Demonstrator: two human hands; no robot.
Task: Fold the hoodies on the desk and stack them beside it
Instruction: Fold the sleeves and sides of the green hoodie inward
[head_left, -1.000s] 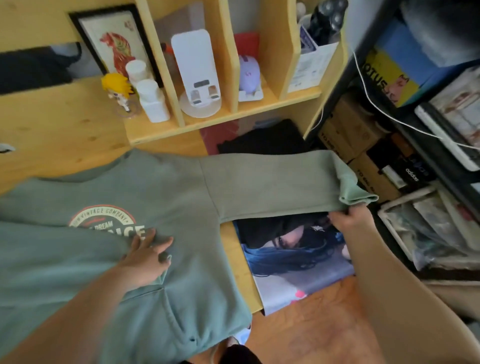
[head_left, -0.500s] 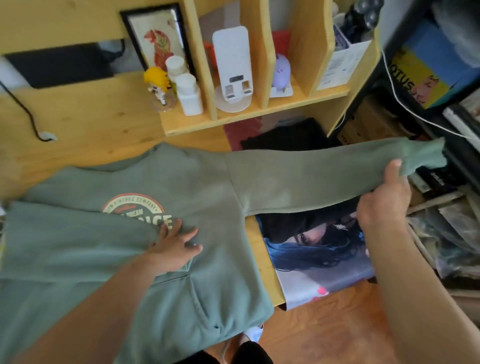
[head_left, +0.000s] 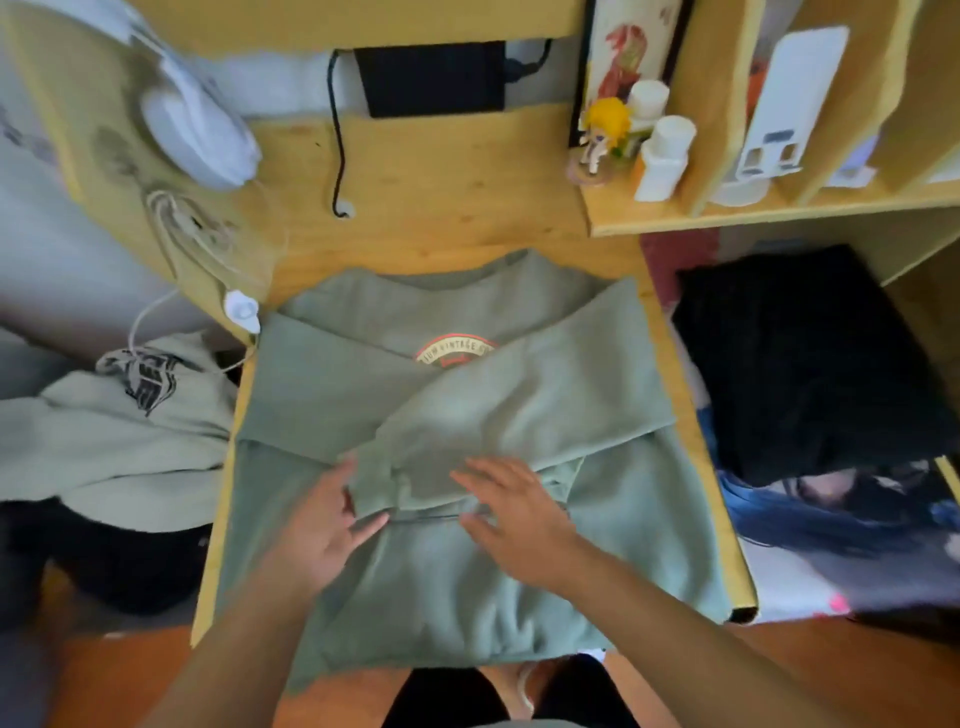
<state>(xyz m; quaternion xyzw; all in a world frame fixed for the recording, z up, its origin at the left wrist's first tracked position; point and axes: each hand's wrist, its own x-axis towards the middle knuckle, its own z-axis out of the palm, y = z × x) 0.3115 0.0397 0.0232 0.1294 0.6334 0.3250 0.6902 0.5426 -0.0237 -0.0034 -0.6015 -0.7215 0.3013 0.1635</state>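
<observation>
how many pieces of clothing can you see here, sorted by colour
green: 1, the green hoodie on the desk, both hands flat on it
cream: 1, the cream hoodie left of the desk
black: 1, the black garment right of the desk
total: 3

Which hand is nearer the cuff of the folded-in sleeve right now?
Left. The left hand touches the sleeve cuff at its end; the right hand lies flat further along the sleeve, on the green hoodie.
</observation>
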